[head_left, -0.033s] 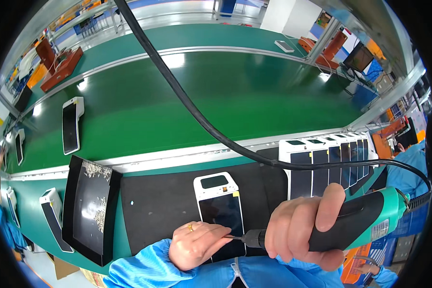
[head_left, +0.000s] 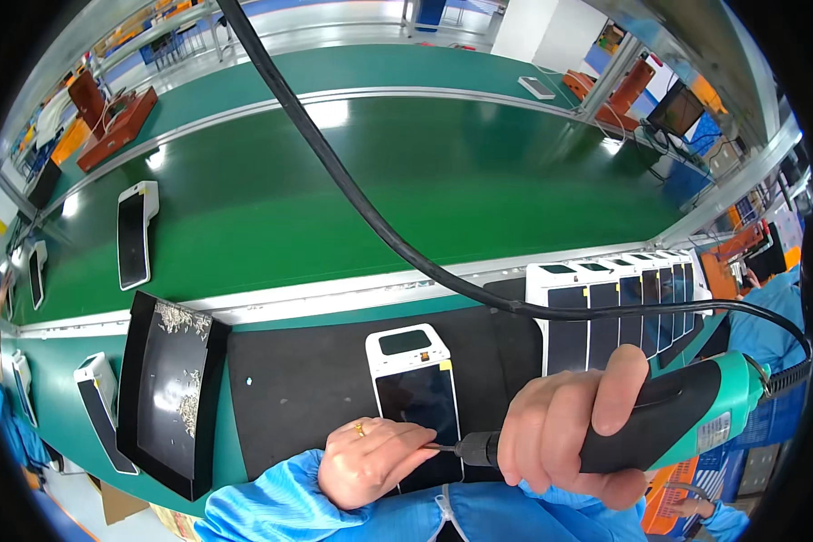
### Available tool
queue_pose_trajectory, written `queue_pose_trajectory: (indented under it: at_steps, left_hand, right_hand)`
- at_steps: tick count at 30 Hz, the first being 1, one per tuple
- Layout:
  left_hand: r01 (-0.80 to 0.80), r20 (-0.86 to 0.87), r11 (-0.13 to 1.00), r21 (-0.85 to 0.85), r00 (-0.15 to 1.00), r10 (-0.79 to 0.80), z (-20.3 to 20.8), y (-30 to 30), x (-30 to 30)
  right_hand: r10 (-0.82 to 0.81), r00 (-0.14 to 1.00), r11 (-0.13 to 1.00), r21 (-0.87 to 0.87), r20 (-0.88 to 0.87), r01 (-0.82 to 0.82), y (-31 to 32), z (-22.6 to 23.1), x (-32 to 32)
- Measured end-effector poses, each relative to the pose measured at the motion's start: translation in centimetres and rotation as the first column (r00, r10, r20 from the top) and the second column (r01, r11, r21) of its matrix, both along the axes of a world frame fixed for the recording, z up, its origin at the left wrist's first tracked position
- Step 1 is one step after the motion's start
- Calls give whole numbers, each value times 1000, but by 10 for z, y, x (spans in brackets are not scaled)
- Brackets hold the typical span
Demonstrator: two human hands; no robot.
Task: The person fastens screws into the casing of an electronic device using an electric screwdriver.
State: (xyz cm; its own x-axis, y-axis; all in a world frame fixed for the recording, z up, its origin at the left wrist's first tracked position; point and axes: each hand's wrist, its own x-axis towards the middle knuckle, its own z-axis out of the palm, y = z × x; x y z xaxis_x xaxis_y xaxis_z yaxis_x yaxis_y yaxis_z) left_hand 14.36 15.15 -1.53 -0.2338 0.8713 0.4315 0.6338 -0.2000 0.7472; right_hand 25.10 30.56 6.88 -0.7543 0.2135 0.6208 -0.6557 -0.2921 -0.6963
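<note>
My right hand (head_left: 569,425) is wrapped round a green and black electric screwdriver (head_left: 673,411), which lies nearly level and points left. Its thin bit (head_left: 444,447) reaches the pinched fingertips of my left hand (head_left: 375,459), which wears a ring. Whether a screw is also between those fingertips is hidden. Beneath both hands lies a white handheld terminal (head_left: 408,361), with a small window at its top, a yellow sticker and a large dark screen. My left hand covers part of that screen. A black mat (head_left: 289,388) is under the terminal.
A black tray (head_left: 167,443) with small screws stands left of the mat. Several similar terminals (head_left: 565,325) stand in a row at right; another terminal (head_left: 135,235) lies on the green belt (head_left: 379,181). A thick black cable (head_left: 361,203) crosses above. A co-worker's sleeve (head_left: 768,307) shows at right.
</note>
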Motion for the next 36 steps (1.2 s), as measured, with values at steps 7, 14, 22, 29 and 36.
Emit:
queue_pose_trajectory:
  at_steps: [7, 14, 22, 29, 36]
  left_hand:
    - [5, 5, 999, 33, 1000, -6, -1, 0, 1]
    - [-35, -20, 999, 16, 999, 36, -2, 1, 3]
    - [-14, -59, 997, 74, 998, 18, -3, 9, -4]
    - [-104, -65, 995, -10, 993, 103, 5, 1, -19]
    - [-229, -137, 953, -201, 969, 204, -15, -26, -11]
  right_hand:
    - [-49, 997, 997, -54, 63, 53, -8, 2, -1]
    - [93, 986, 994, 49, 138, -100, 0, 2, -5]
    - [44, 979, 981, 175, 198, -80, 1, 1, -8]
    - [-116, 983, 987, 127, 145, 97, -4, -2, -14]
    - [-280, 958, 930, 265, 60, 255, -1, -12, -22]
